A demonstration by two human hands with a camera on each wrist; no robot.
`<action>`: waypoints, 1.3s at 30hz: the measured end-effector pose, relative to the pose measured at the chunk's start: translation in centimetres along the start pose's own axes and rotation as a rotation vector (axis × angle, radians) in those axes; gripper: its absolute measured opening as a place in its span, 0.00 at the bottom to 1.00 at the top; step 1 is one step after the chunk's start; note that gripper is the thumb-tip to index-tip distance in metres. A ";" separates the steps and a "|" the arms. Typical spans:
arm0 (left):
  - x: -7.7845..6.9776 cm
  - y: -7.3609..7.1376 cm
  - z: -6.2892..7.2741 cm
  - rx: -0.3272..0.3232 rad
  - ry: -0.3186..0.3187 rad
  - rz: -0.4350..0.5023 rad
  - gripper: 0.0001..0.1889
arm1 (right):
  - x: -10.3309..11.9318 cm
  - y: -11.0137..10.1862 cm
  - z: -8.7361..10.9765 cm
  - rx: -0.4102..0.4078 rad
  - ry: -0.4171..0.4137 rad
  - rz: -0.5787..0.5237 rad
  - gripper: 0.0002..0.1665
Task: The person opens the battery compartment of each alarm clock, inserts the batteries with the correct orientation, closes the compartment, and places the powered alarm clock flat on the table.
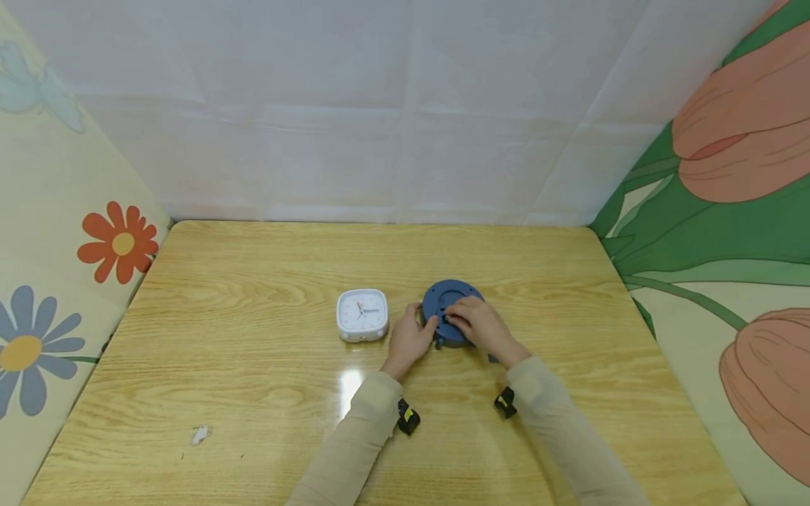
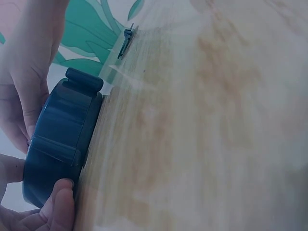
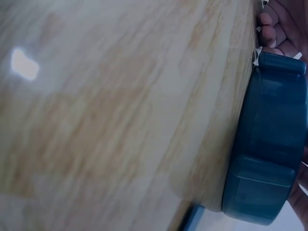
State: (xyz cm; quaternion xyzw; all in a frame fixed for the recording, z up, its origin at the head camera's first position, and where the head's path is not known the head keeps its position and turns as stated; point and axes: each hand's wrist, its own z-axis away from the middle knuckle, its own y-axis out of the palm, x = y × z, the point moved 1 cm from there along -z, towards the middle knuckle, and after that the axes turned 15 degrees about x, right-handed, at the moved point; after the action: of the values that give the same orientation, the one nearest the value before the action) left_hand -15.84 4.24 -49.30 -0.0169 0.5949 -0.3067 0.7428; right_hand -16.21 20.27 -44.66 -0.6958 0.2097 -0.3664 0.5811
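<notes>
A round dark-blue clock (image 1: 448, 289) lies on the table with its back up; a dark slot (image 1: 446, 319) shows in that back. My left hand (image 1: 409, 342) grips its left edge, thumb on the rim and fingers round the side. Over the back, my right hand (image 1: 482, 325) has thumb and fingertips pinched together at the slot, on a small part mostly hidden by the fingers. In the left wrist view, the clock's side (image 2: 60, 125) stands between both hands. The right wrist view shows its thick case (image 3: 269, 139) close up.
A white square alarm clock (image 1: 362, 313) stands face up left of my left hand. A small flat blue piece (image 1: 493, 358) lies by my right wrist. Black wrist straps (image 1: 408, 417) sit under both sleeves. A white chipped spot (image 1: 200, 435) marks the wooden table (image 1: 266, 393).
</notes>
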 end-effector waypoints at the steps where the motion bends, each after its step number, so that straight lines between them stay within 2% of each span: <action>1: 0.0 0.0 0.0 0.002 -0.002 0.000 0.28 | 0.0 0.0 0.0 0.006 0.001 0.004 0.07; 10: 0.0 0.1 0.0 0.012 -0.010 0.005 0.28 | 0.1 0.1 -0.2 0.073 0.004 0.070 0.08; 20: -0.1 0.1 0.0 -0.004 -0.004 -0.006 0.28 | 0.1 0.4 -0.3 0.044 -0.024 0.063 0.07; 31: -0.2 0.1 0.2 -0.041 0.017 -0.047 0.26 | 0.4 0.5 -0.6 0.005 0.005 0.050 0.03; 39: -0.4 0.0 0.3 -0.027 0.009 -0.033 0.27 | 0.4 0.4 -0.8 0.002 0.028 0.049 0.03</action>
State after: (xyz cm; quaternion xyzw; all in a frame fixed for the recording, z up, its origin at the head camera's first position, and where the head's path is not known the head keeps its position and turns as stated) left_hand -15.56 4.33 -48.91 -0.0352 0.6019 -0.3110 0.7347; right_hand -16.50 19.33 -44.92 -0.6847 0.2346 -0.3617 0.5876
